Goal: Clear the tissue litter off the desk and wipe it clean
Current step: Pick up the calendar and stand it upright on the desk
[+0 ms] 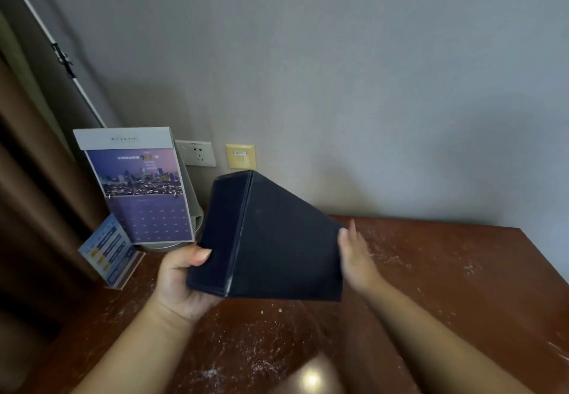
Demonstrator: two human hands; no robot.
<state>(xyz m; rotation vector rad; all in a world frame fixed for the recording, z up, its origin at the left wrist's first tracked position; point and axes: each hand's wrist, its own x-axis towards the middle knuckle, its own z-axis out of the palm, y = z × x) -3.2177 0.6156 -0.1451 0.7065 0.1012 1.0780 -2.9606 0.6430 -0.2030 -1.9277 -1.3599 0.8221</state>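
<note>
A dark navy box (277,239) is held above the reddish-brown desk (446,286), tilted with one end toward the wall. My left hand (181,283) grips its near-left end, thumb curled over the face. My right hand (357,255) lies with straight fingers against the box's right end. Fine white tissue crumbs (246,347) are scattered over the desk surface, thickest under the box and to the right (391,258).
A purple desk calendar (141,190) stands at the back left before a pale round base (197,218). A small blue card in an acrylic stand (107,252) sits near the left edge. Wall sockets (197,153) are behind. A brown curtain (27,193) hangs at left.
</note>
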